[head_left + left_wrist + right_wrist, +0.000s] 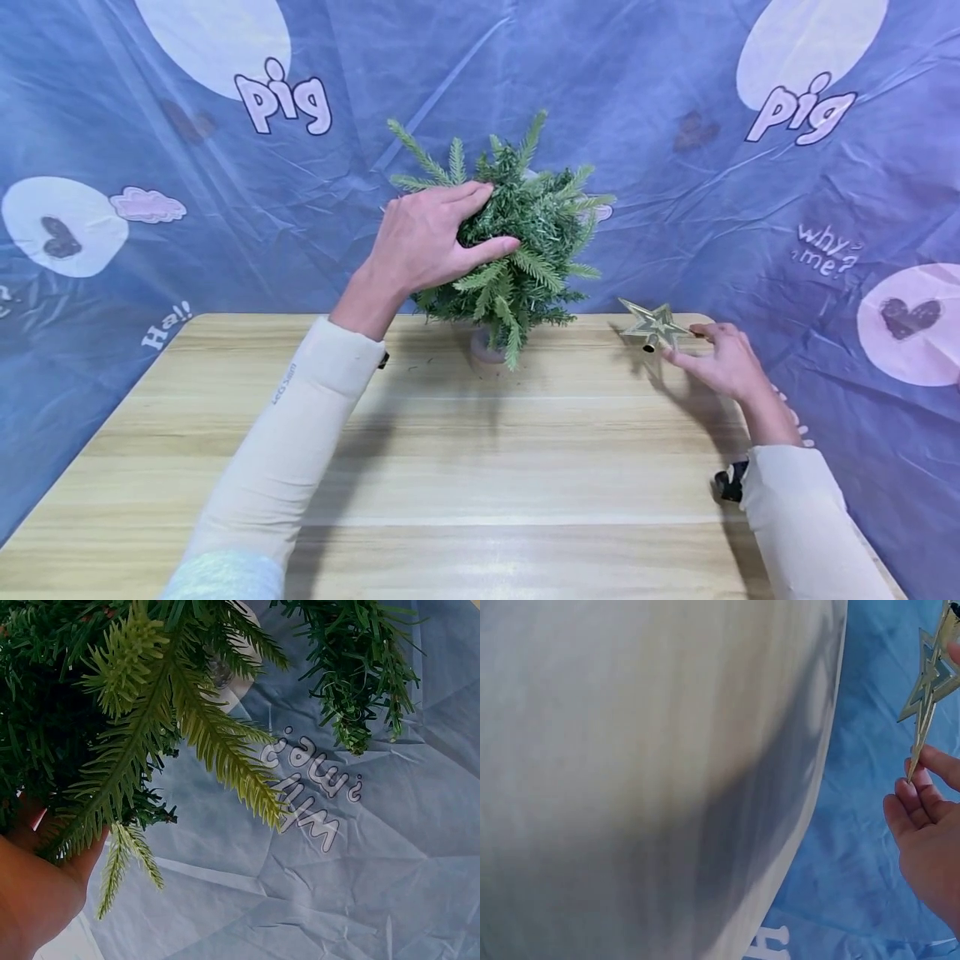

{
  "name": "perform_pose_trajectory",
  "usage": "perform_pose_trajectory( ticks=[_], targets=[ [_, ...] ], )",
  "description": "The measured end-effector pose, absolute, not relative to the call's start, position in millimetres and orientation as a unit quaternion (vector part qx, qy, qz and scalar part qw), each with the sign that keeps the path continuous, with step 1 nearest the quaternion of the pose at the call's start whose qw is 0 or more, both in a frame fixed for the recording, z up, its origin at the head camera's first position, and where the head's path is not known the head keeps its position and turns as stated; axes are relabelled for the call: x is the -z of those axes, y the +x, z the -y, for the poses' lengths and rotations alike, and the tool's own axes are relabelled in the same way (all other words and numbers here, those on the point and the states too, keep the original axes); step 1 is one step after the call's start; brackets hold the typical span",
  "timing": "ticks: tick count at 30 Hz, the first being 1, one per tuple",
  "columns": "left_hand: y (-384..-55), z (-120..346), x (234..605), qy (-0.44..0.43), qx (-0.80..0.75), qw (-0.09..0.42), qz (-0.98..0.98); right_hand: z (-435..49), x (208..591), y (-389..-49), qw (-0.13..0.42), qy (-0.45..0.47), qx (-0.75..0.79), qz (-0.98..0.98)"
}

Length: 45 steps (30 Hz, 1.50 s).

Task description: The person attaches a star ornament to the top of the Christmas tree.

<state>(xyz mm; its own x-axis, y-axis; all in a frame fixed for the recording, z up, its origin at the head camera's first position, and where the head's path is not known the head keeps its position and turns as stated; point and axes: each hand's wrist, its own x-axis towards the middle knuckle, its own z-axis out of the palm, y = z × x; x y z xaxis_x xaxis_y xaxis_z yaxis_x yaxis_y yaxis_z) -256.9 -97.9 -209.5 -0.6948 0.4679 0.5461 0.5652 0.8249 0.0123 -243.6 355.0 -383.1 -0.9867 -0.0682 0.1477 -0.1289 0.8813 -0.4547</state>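
A small artificial Christmas tree (540, 225) with bushy green branches stands at the far middle of the table on a pale base (486, 346). My left hand (423, 237) grips its upper left side, thumb across the front and the other fingertips in among the needles. The left wrist view has that hand (37, 900) low at the left edge, its fingers partly hidden by sprigs (124, 765). To the right of the tree, a gold star topper (651, 323) with a short socket is pinched by its points in my right hand (723, 362). In the right wrist view the star (930, 671) appears nearly edge-on.
The light wooden table (480, 467) ends just behind the tree. Blue cloth (360, 83) printed with words and hearts hangs behind and at both sides. A black strap piece (729, 482) shows at the right sleeve. A few dark needle bits lie left of the tree's base.
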Motion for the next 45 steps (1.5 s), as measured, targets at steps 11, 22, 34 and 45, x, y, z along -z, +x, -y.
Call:
perform_pose_trajectory(
  ticks=[11,22,34,45],
  targets=[
    [-258,97,212,-0.283,0.090,0.283,0.912,-344,366,-245,0.088,0.049,-0.239,0.966],
    [-257,96,211,-0.277,0.087,0.273,0.917,-330,344,-241,0.119,0.042,-0.231,0.965],
    [-257,98,210,-0.280,0.089,0.279,0.914,-324,332,-243,0.139,0.046,-0.236,0.961],
    [-254,98,213,-0.279,0.083,0.271,0.918,-316,327,-238,0.157,-0.002,-0.259,0.953]
  ],
)
